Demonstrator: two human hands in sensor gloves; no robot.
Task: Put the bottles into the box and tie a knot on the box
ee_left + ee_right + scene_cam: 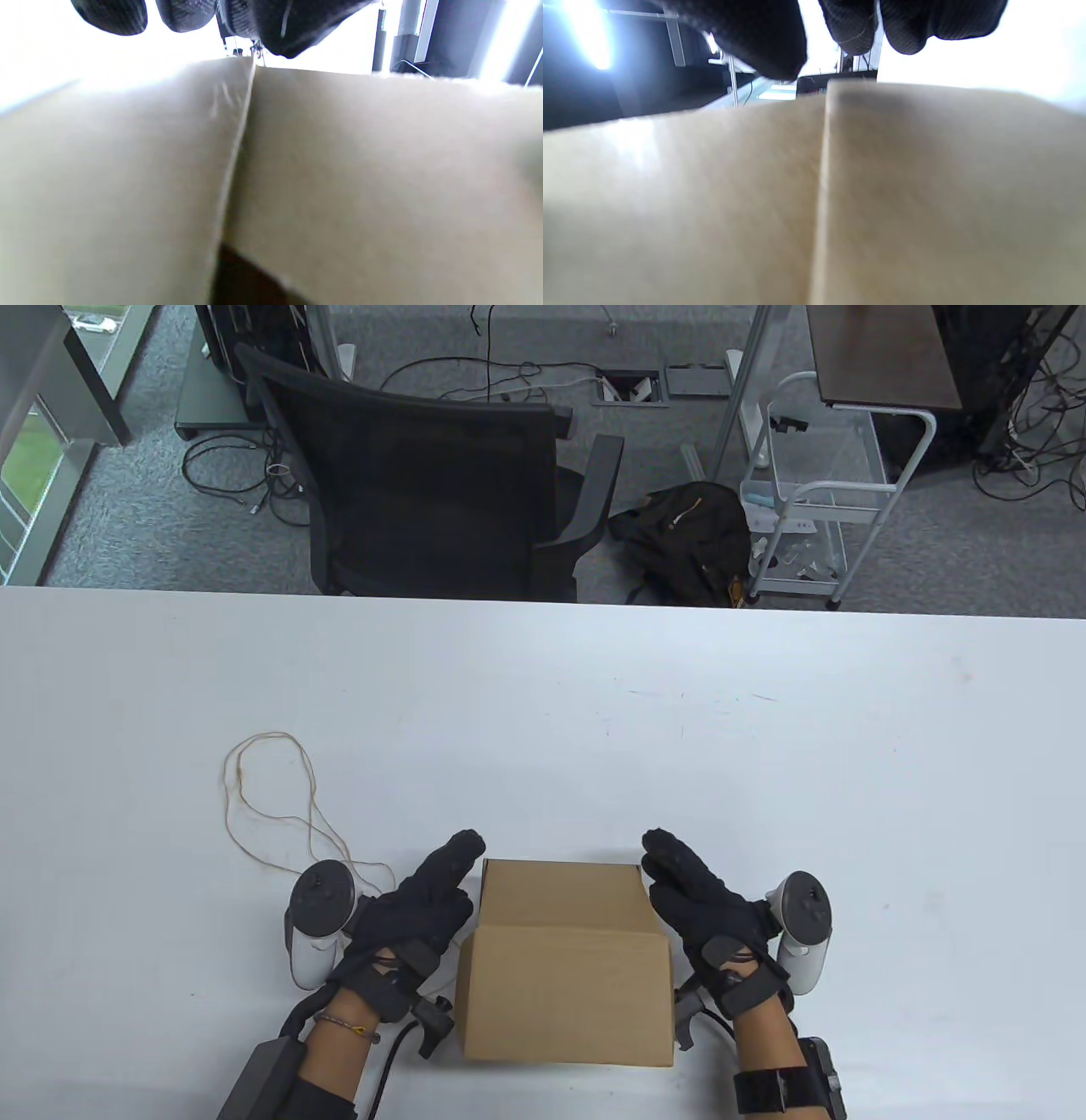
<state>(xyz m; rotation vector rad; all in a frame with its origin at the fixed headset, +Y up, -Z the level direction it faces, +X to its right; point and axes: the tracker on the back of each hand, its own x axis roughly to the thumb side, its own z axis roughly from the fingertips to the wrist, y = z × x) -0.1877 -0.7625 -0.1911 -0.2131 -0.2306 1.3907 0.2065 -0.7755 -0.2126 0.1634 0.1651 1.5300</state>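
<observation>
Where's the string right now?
In the table view, the string lies loose on the white table, left of the cardboard box, just beyond the left hand.

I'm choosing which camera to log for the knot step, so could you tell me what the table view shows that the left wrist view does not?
Only the table view shows the string lying loose on the table, the right hand, and the office chair beyond. Only the left wrist view shows the box's corner crease up close. Both show the cardboard box and the left hand against its side.
</observation>
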